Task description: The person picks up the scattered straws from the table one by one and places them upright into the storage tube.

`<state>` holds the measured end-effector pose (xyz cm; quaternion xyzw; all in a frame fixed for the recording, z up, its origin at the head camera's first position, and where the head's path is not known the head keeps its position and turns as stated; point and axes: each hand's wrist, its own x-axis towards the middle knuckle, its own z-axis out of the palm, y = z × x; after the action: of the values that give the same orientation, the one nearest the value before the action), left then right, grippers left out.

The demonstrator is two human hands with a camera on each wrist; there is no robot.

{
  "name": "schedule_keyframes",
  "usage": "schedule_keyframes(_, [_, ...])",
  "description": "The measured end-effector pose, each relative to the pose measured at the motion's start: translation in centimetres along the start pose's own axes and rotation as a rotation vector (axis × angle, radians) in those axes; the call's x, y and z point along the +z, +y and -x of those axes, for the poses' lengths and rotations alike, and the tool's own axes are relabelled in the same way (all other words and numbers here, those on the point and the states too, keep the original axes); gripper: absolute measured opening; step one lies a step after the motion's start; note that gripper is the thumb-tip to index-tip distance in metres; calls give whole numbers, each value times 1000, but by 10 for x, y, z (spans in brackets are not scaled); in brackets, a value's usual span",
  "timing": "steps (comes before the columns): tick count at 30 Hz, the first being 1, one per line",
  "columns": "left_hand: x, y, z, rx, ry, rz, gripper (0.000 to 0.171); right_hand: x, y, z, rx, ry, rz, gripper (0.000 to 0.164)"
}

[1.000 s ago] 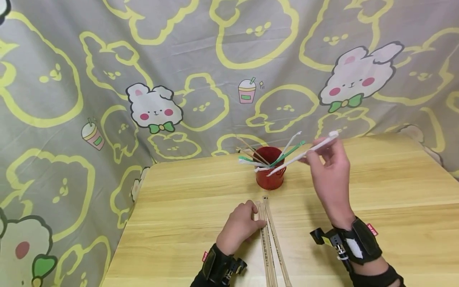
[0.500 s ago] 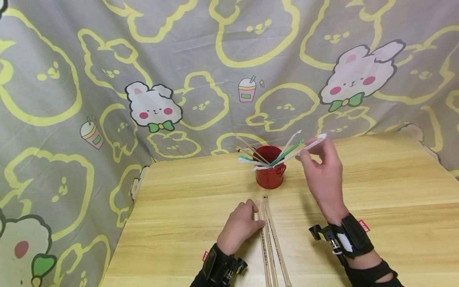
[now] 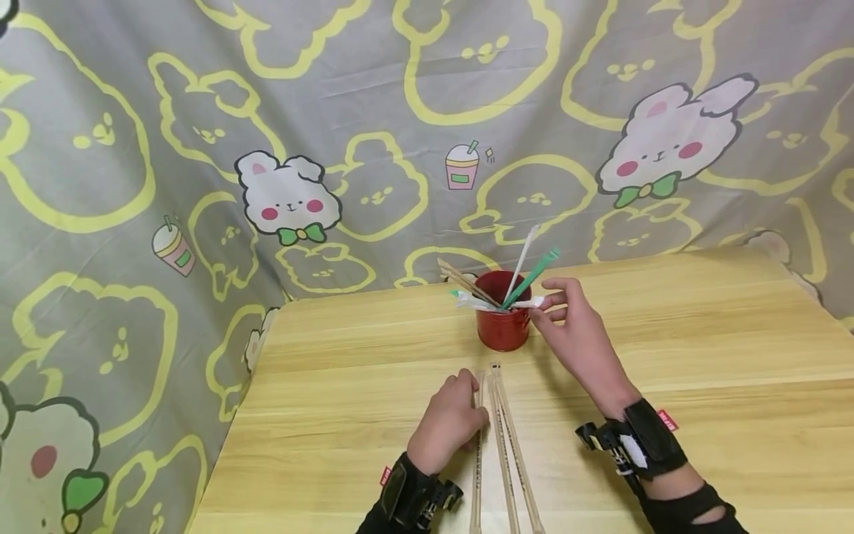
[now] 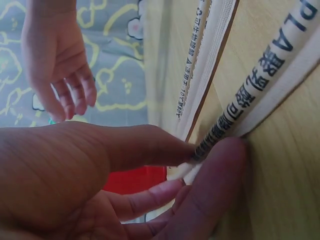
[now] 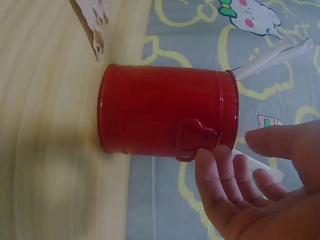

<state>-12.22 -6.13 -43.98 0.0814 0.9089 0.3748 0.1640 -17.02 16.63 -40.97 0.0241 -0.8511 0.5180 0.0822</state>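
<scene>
My left hand [image 3: 448,419] pinches a paper-wrapped straw [image 3: 477,482] on the table. In the left wrist view, the printed wrapper [image 4: 265,70] runs between thumb and finger. Two similar wrapped straws [image 3: 505,460] lie just to the right of it, their far ends close together. Beside the red bucket [image 3: 502,334], my right hand [image 3: 577,334] has its thumb and fingers spread apart. A white-wrapped straw [image 3: 530,302] leans over the bucket's rim towards these fingers, and the right wrist view has nothing pinched between them.
Inside the bucket also stand a green straw [image 3: 534,278], a thin white straw [image 3: 520,259] and brown sticks [image 3: 460,278]. A wooden table [image 3: 333,415] lies under everything. Patterned grey cloth [image 3: 373,96] hangs behind and at the left.
My right hand has moved left and down to the bucket and let go of the white-wrapped straw, which now rests there. The left hand has drawn one wrapped straw left from the others.
</scene>
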Motion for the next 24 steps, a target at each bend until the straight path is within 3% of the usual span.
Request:
schedule_keyframes(4, [1,2,0,-9,8,-43,21,2,2,3,28,-38,-14,49])
schedule_keyframes(11, [11,3,-5,36,77,-285,24,13,6,9,45,-87,-33,48])
schedule_keyframes(14, [12,1,-6,55,87,-316,22,19,7,17,51,-122,-42,44])
schedule_keyframes(17, [7,-1,-6,64,71,-291,19,23,10,26,69,-170,-48,40])
schedule_keyframes(20, [-3,0,-5,69,54,-200,20,26,13,35,79,-218,-34,38])
schedule_keyframes(24, [-17,8,-7,128,128,-36,22,29,15,41,60,-264,-2,37])
